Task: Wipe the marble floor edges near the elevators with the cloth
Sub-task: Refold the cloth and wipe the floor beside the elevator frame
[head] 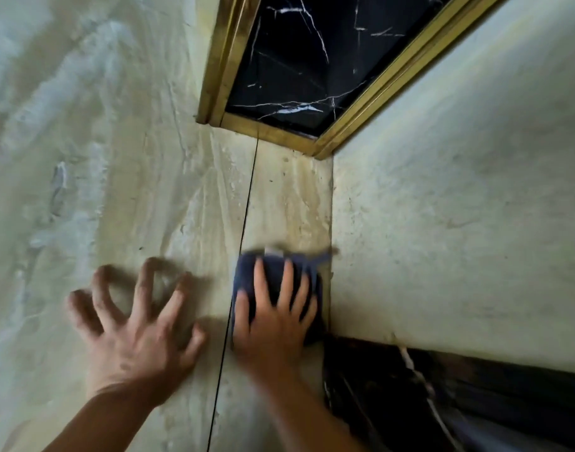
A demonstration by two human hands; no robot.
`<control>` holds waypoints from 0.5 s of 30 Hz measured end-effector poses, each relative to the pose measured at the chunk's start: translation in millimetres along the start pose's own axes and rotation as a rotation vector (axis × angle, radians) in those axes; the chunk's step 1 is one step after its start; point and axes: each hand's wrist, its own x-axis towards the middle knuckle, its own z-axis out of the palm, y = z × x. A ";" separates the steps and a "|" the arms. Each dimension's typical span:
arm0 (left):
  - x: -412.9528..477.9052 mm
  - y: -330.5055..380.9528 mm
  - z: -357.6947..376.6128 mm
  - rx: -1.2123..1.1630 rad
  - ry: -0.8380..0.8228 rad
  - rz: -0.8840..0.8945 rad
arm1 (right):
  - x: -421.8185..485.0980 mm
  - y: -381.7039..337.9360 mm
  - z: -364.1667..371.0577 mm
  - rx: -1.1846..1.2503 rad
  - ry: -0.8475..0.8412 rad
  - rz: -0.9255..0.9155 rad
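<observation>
Head view, looking down on a pale marble floor where it meets a pale wall. The right hand lies flat on a dark blue cloth, its fingers straight and spread and pressing down rather than gripping. The cloth is bunched beneath the palm and fingers, and shows between the fingers and past the fingertips. It is blurred, and a loose corner points toward the wall. The cloth sits on the narrow strip of floor between a thin dark seam and the foot of the wall, its right edge just beside that junction. The left hand holds nothing. Its fingers are splayed wide and arched, the tips resting on the floor to the left of the seam, apart from the cloth. Beyond the cloth, brass trim frames a black marble panel with white veins. A dark skirting runs along the base of the wall nearest the camera.
</observation>
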 end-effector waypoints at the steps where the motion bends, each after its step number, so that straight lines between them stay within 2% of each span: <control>1: 0.0 -1.1 1.7 0.005 0.013 0.002 | 47.6 -10.0 -2.5 0.009 -0.003 -0.008; 4: -0.4 -1.8 -0.7 0.034 0.013 0.008 | 175.9 -26.6 -17.7 0.025 -0.156 0.031; 7: -0.4 0.0 -5.5 0.033 0.008 -0.004 | 201.5 -23.1 -30.2 0.013 -0.248 0.062; 9: -2.0 2.7 -12.0 0.014 -0.007 -0.017 | 144.1 -6.6 -25.8 -0.025 -0.199 -0.006; 11: -2.7 3.3 -16.3 0.000 -0.021 -0.015 | 37.6 4.5 -21.4 -0.073 -0.147 -0.041; 13: -1.0 1.8 -15.3 -0.017 -0.015 -0.007 | -77.3 12.4 -16.5 -0.041 -0.116 -0.082; 15: -3.4 1.8 -10.1 0.006 0.007 -0.004 | -138.0 22.7 -17.0 0.002 -0.098 -0.086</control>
